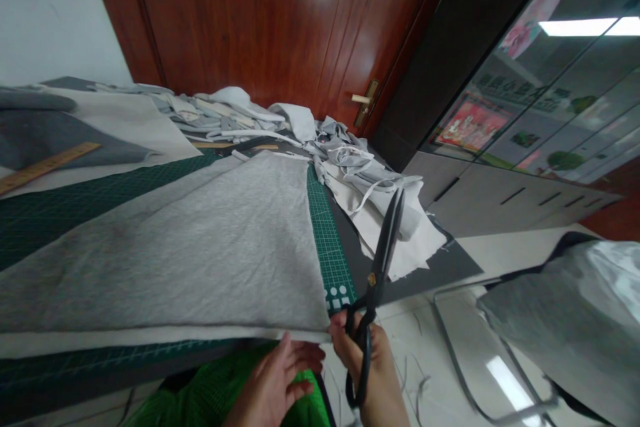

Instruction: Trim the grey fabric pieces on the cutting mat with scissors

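A pair of black scissors (383, 255) is in my right hand (375, 353), the handles round my fingers and the blades pointing up and away, closed together. The thumb and fingertips of that hand are at the near right corner of a grey fabric piece (215, 253), seemingly pinching it. The fabric lies spread flat, with a white strip along its near edge. Just below this edge is my left hand (280, 380), its fingers apart and holding nothing; one fingertip meets or overlaps the white strip.
Under the fabric lies a green cutting mat (327, 240) on a dark table (450, 267). Fabric scraps (370, 180) pile along the back and right. A wooden ruler (50, 165) rests on cloth at left. A metal-framed chair (445, 337) with grey cloth stands at right.
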Demonstrator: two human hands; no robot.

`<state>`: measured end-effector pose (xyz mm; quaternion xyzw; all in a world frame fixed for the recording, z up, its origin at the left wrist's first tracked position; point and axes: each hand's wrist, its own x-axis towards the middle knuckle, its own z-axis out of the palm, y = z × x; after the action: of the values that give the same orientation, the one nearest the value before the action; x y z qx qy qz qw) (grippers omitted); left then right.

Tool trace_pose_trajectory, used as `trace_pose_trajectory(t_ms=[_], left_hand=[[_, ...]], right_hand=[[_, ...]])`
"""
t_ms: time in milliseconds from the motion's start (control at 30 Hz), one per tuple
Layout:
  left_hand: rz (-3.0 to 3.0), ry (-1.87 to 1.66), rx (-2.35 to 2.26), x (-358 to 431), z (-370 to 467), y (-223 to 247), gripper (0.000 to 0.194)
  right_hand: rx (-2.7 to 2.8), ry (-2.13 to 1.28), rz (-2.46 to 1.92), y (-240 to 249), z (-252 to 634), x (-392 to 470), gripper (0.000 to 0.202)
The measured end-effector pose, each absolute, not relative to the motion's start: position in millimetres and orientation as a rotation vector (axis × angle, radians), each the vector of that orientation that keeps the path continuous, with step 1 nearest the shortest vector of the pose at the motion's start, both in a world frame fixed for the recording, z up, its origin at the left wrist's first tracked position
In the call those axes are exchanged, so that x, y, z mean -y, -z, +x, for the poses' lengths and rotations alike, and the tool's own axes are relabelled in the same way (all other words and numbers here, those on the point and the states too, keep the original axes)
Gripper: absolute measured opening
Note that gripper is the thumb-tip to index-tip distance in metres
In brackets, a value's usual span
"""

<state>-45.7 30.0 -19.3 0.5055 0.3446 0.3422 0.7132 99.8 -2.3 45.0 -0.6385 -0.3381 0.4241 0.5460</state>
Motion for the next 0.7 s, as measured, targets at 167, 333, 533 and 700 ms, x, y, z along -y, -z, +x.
trace_pose_trajectory(t_ms=[167, 333, 533, 700], left_hand=[[0.433, -0.769, -0.790, -36, -30, -7, 0.037], [0.337, -0.868, -0.785, -26, -20, -20, 0.029], [0.393, -0.793, -0.793, -24, -18, -28, 0.023], [0.443, -0.704, -0.793, -25, -15, -30, 0.012]], right_hand=[[1.019, -0.860, -1.525, -46, 97, 10, 0.030], [1.098, -0.836, -1.554, -54, 98, 12, 0.025], [0.917, -0.823, -1.521, -51, 101, 15, 0.029], [0.947, -0.795, -1.551, -57, 102, 16, 0.027]])
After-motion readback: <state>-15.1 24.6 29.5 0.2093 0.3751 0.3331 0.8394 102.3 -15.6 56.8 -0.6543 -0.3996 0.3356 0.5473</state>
